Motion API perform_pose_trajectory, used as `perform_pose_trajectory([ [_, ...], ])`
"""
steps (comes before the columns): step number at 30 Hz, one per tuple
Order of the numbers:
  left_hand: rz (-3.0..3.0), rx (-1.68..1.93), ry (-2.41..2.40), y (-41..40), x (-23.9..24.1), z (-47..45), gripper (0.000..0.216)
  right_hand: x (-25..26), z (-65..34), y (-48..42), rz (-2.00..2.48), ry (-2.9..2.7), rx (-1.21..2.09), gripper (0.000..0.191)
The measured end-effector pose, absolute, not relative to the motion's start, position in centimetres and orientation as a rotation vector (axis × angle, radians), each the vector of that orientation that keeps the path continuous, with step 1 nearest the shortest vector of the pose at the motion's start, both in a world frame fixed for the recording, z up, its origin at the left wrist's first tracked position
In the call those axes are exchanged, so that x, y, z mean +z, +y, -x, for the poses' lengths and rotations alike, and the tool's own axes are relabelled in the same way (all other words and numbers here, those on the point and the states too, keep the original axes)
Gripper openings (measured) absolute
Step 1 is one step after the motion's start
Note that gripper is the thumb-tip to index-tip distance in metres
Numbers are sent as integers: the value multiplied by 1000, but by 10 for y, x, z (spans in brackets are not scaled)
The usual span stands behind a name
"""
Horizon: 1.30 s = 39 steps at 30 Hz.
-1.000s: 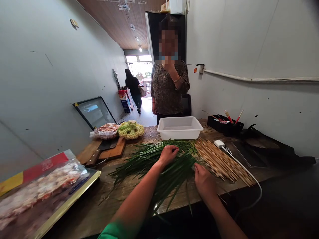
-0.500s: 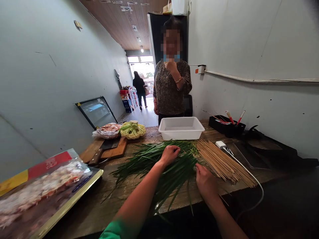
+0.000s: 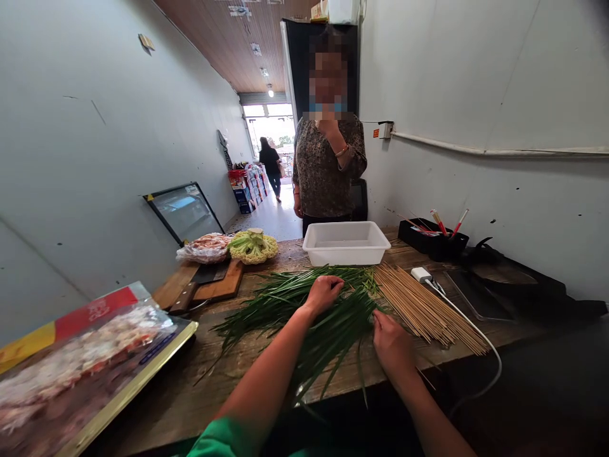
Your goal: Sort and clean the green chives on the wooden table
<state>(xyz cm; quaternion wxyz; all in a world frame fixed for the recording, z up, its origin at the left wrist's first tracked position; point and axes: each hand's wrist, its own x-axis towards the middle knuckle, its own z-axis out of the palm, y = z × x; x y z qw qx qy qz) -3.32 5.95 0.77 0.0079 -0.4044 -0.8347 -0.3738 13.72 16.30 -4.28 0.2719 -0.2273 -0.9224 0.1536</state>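
Observation:
A loose pile of long green garlic chives (image 3: 328,330) lies across the wooden table in front of me. My left hand (image 3: 324,293) is over the middle of the pile, its fingers pinched together; what lies between the fingertips is too small to make out. At the pile's right edge, the thumb and forefinger of my right hand (image 3: 391,339) are closed on chive ends. Thin bamboo skewers (image 3: 428,311) are spread just beyond my right hand. Behind the chives stands a white plastic tub (image 3: 346,255).
A cleaver (image 3: 209,273) rests on a cutting board (image 3: 228,285), with a cauliflower (image 3: 254,247) and bagged food (image 3: 204,247) behind. A large food package (image 3: 95,362) fills the near left. Right: a charger (image 3: 421,275) with cable, a black box (image 3: 431,238). A person (image 3: 328,165) stands opposite.
Both hands stay nearly where they were, as do the chives. In the background, a walking person has moved slightly to the right.

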Motion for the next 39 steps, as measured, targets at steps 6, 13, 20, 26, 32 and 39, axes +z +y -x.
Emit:
perform_pose_trajectory([
  [6, 1303, -1143, -2583, 59, 5, 35, 26, -43, -137, 163, 609, -2481, 395, 37],
  [13, 1332, -1150, -2588, 58, 4, 34, 27, -44, -137, 163, 584, -2454, 410, 37],
  [20, 1400, -1127, -2567, 60, 1, 32, 27, -43, -137, 162, 626, -2479, 436, 35],
  [26, 1647, -1032, -2496, 59, 4, 21, 27, -48, -136, 163, 609, -2438, 396, 35],
  [32, 1650, -922, -2500, 54, 9, 25, 34, -46, -136, 160, 624, -2419, 380, 35],
  [39, 1651, -748, -2834, 41, 19, 42, 31, -42, -140, 161, 595, -2403, 422, 37],
])
